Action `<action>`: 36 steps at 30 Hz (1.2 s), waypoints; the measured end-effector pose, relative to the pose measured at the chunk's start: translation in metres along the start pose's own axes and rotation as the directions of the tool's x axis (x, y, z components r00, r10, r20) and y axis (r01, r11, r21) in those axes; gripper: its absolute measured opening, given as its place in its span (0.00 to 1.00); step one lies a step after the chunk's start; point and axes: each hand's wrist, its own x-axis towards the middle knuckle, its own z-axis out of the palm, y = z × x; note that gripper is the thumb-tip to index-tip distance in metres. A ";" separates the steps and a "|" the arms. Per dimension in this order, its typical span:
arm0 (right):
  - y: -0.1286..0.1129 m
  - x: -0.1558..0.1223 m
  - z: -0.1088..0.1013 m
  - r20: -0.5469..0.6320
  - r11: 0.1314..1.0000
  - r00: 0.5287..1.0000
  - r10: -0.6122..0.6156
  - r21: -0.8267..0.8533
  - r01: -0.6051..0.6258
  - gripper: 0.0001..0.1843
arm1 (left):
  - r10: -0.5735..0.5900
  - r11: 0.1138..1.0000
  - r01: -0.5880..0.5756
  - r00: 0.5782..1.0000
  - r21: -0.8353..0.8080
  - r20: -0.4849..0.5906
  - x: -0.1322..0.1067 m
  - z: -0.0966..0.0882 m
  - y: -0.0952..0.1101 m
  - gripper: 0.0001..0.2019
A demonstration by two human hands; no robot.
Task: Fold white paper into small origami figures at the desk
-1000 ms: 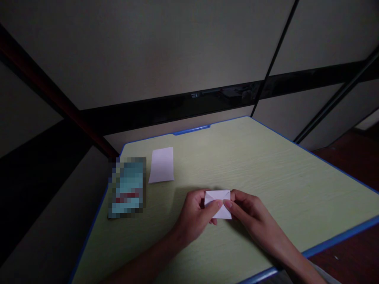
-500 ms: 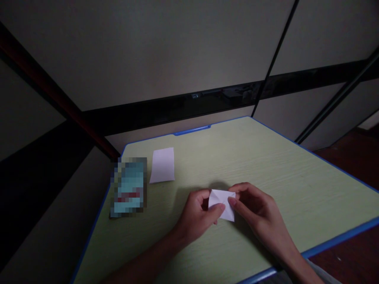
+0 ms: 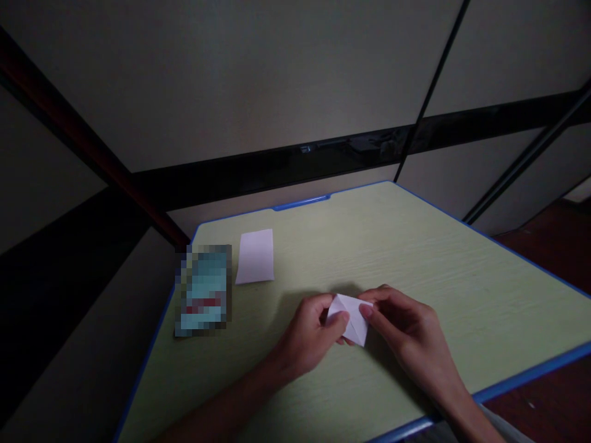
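Observation:
A small white folded paper (image 3: 354, 319), roughly square with crease lines meeting near its middle, is held up over the near part of the table. My left hand (image 3: 310, 332) pinches its left side, thumb on top and fingers underneath. At the upper right edge, my right hand (image 3: 409, 326) grips the same paper between thumb and fingertips. The fingers under the paper are partly hidden. Farther back on the left lies a flat white sheet of paper (image 3: 255, 256), touched by neither hand.
The pale yellow-green table (image 3: 438, 258) has a blue rim and a blue strip (image 3: 302, 202) at its far edge. A blurred-out flat rectangular object (image 3: 205, 289) lies at the left edge. A cabinet wall (image 3: 277, 80) with a black band stands behind.
The folded paper has turned slightly clockwise and shifted a little right in my hands. Both hands keep their pinch. The whole view has moved slightly.

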 end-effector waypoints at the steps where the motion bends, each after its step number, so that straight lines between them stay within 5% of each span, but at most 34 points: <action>1: 0.000 0.000 0.000 -0.005 1.000 1.000 0.004 -0.006 -0.004 0.04 | 0.003 1.000 -0.003 1.000 -0.019 -0.027 0.000 0.000 0.001 0.04; 8: 0.000 -0.001 0.004 0.159 0.998 0.987 0.018 0.055 -0.027 0.06 | 0.067 0.995 -0.082 0.962 -0.048 -0.265 0.002 -0.005 0.005 0.09; 16: -0.003 -0.002 0.003 0.060 0.995 0.995 -0.076 0.073 0.071 0.07 | 0.028 1.000 -0.029 0.996 -0.003 -0.081 -0.003 -0.003 0.004 0.13; 24: -0.006 0.000 -0.001 0.105 0.957 0.990 0.099 0.261 -0.124 0.07 | 0.092 0.996 -0.093 0.995 0.016 0.031 -0.005 -0.005 0.009 0.14; 36: -0.007 -0.002 0.001 -0.004 0.982 0.993 -0.118 0.146 0.117 0.07 | 0.075 0.996 -0.074 0.997 -0.053 0.016 -0.001 -0.010 0.003 0.16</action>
